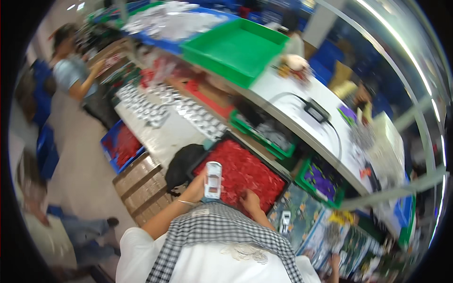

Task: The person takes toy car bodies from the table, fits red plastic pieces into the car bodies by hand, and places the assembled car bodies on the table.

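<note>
Your left hand [197,187] is raised in front of your chest, forearm coming up from the lower left, bare to the elbow, with a thin band at the wrist. Its fingers are closed round the lower part of a small white device [213,179], which stands upright, its top end clear above the hand.

Your right hand [250,199] reaches forward from the lower centre, palm down, fingers bent and resting on the red pieces [245,172] at the near edge of the black tray [281,175]. The blur hides whether it pinches a piece; that cannot be told.

The device sits over the tray's near left corner, just left of the right hand. The tray lies on the counter [163,137] right in front of you, filled with red pieces.

Left of the tray lies a black bag [181,162]. Beyond it are rows of small silvery parts [198,115]. Further off stands a large green bin [236,49]. Right of the tray is a green crate [323,181] holding purple items. A person [75,75] stands at far left.
</note>
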### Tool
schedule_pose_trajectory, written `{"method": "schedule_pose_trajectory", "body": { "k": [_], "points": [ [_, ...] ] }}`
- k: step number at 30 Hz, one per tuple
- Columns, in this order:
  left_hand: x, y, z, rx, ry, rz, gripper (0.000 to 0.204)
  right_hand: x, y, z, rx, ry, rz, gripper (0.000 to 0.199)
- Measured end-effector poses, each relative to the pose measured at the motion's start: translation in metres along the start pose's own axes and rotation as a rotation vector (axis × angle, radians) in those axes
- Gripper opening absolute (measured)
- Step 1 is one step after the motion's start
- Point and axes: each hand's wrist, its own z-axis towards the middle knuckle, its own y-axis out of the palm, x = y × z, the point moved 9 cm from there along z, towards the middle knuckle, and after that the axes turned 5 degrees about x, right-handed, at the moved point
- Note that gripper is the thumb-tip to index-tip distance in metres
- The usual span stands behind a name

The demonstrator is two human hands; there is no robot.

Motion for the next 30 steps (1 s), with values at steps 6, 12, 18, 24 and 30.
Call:
{"method": "schedule_pose_trajectory", "body": {
  "k": [6,12,18,24,30],
  "points": [
    [0.022,0.039,0.023,-0.1,-0.033,0.099,0.052,0.027,0.01,-0.001,0.038,0.15,0.009,0.02],
    [0.007,0.08,0.032,-0.197,-0.12,0.083,0.051,0.031,0.007,0.003,0.189,0.048,-0.1,0.021],
    [-0.025,0.077,0.043,-0.155,-0.219,0.198,0.043,-0.012,-0.106,-0.033,0.661,0.144,0.221,0.015],
    [-0.027,0.079,0.026,-0.078,-0.183,0.206,0.04,-0.122,-0.146,-0.036,0.672,-0.275,0.24,0.019],
    [-0.03,0.078,0.028,-0.162,-0.136,0.246,0.033,-0.139,-0.137,-0.034,0.688,-0.369,-0.077,0.02]
  ]
}}
